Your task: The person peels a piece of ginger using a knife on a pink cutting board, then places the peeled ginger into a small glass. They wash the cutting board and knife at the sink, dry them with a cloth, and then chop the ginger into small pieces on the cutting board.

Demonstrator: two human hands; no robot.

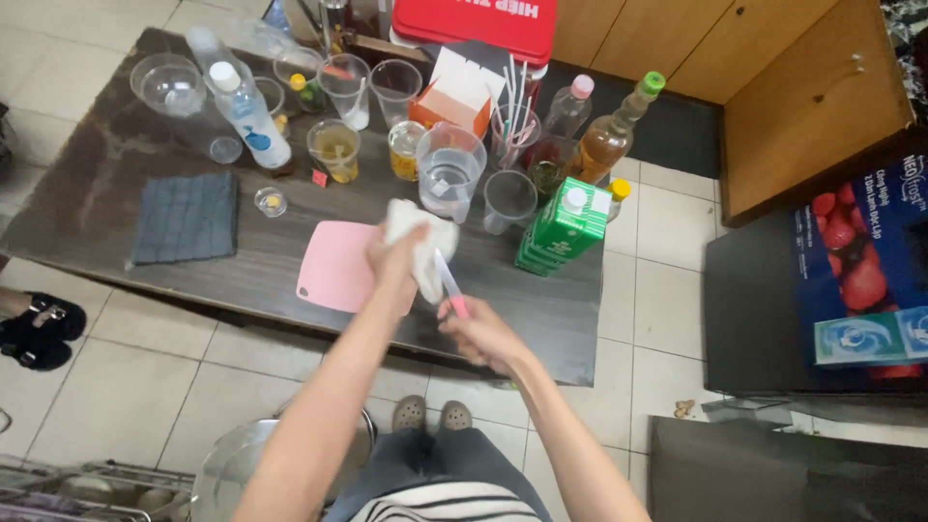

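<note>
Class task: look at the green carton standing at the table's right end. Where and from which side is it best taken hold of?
Take the green carton around its flat side walls, below the white cap. Come from its right, where the table edge leaves open space; cups and bottles crowd its left and back.

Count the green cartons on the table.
1, as far as shows: the green carton stands at the table's right end, beside the empty clear cup and in front of the amber bottle. Clutter behind may hide others.
</note>
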